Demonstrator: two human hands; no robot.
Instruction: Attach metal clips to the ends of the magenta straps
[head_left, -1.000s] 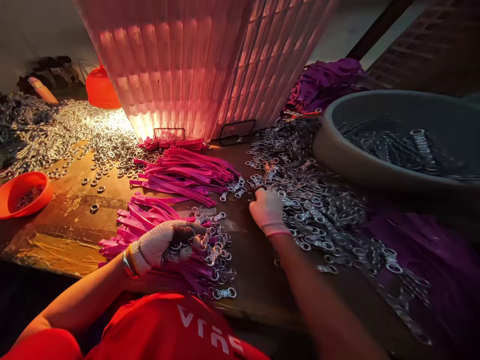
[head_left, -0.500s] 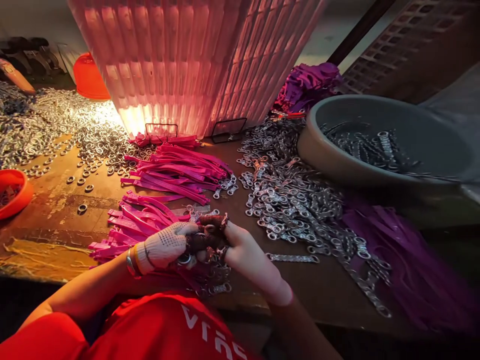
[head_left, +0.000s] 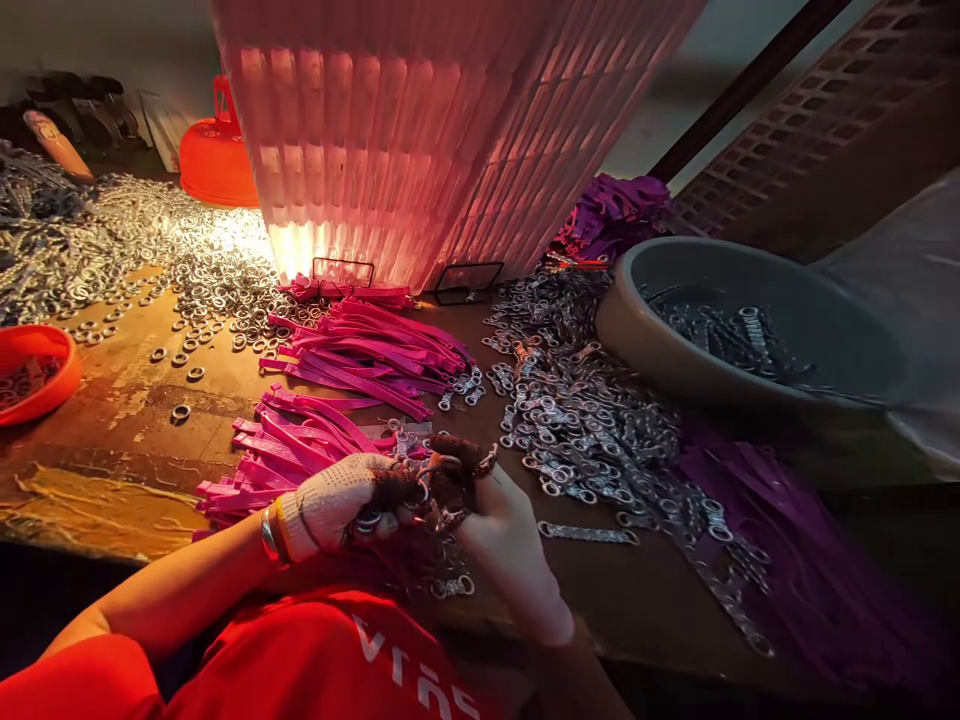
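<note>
My left hand (head_left: 341,500), in a dotted work glove with dark-stained fingers, is closed around small metal rings (head_left: 367,521). My right hand (head_left: 506,540), also gloved and dark at the fingertips, is closed close against it. Between the fingertips a thin ring edge (head_left: 425,486) shows. Dark fingers and shadow hide what the right hand grips. Below the hands lie silvery ring-ended pieces (head_left: 454,586). Left of them, a bundle of pink straps (head_left: 289,440) lies on the table, and a second pink bundle (head_left: 367,350) is farther back.
Loose rings (head_left: 225,270) are heaped under a red lamp (head_left: 214,160). A red bowl (head_left: 64,385) stands at the left. Ring-ended metal strips (head_left: 577,420) pile up beside a grey basin (head_left: 645,350). Purple straps (head_left: 787,550) lie right. A corrugated translucent panel (head_left: 360,170) stands behind.
The view has shifted slightly, so the surroundings sit a little lower and mostly farther right. My hands stay together, and a ring edge now shows more clearly between the fingertips.
</note>
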